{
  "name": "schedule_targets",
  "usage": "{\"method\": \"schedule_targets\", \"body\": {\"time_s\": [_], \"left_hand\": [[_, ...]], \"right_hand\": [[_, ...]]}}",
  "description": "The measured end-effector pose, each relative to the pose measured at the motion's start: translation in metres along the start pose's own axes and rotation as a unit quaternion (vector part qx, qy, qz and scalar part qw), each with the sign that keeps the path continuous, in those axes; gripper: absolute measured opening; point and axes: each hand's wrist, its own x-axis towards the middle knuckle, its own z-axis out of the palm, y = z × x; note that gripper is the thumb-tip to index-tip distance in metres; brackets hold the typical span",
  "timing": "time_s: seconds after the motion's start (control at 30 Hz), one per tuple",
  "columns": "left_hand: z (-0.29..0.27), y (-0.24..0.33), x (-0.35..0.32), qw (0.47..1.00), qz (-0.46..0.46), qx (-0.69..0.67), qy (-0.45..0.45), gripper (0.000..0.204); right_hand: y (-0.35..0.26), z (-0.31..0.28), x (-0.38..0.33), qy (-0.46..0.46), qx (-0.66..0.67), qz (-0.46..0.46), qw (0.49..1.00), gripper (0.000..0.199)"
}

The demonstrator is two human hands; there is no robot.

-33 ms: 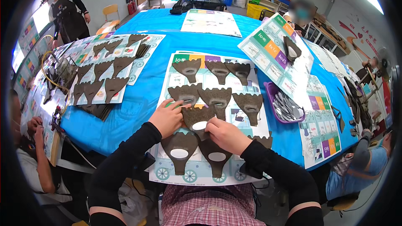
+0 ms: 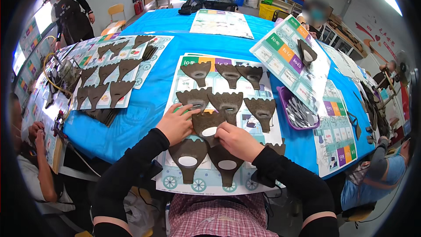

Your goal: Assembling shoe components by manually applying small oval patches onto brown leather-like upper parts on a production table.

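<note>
Head view: a dark brown fan-shaped piece (image 2: 204,120) with a scalloped far edge was found between the two hands, over a printed sheet (image 2: 215,189). A white oval (image 2: 209,131) lay on its narrowing part. The right hand (image 2: 239,139) pinched the piece's right edge beside the oval, thumb and fingertip pressed together; whether the oval was also caught could not be told. The left hand (image 2: 176,125) met the left edge, fingers parted; its thumb was largely hidden, so a pinch there could not be confirmed.

In this inspector's judgement, the piece was light, thin and pliable, its matt face unlikely to slip. The plain side edges appeared the sounder hold; the scallops might bend or tear.

Two similar pieces (image 2: 188,175) with white ovals lay toward the body, six slotted pieces (image 2: 260,110) beyond. A purple tray (image 2: 307,127) of grey ovals (image 2: 300,112) stood right of the sheet, on a blue table cover (image 2: 144,101). Farther out, left, a co-worker (image 2: 72,15) stood in a dark apron.
</note>
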Motion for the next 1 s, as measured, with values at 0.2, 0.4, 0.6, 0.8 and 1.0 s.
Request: {"method": "schedule_targets", "body": {"time_s": [0.2,0.4,0.6,0.8,1.0], "left_hand": [[-0.004,-0.005,0.004,0.99,0.014,-0.082,0.116,0.014],[-0.003,-0.015,0.013,0.99,-0.054,-0.075,0.111,0.023],[0.019,-0.022,0.002,0.954,-0.119,-0.251,0.111,0.022],[0.001,-0.004,0.019,0.965,-0.064,-0.247,0.068,0.037],[-0.003,-0.007,0.021,0.974,-0.077,-0.196,0.082,0.031]], "right_hand": [[0.002,-0.003,0.002,-0.009,0.028,0.042,0.999,0.019],[0.006,-0.009,-0.001,-0.026,0.051,0.006,0.998,0.025],[-0.026,-0.056,-0.02,-0.125,0.018,0.041,0.991,0.053],[0.015,-0.031,-0.015,-0.12,-0.125,0.017,0.985,0.057],[0.036,-0.024,-0.012,-0.107,-0.162,0.044,0.98,0.076]]}}
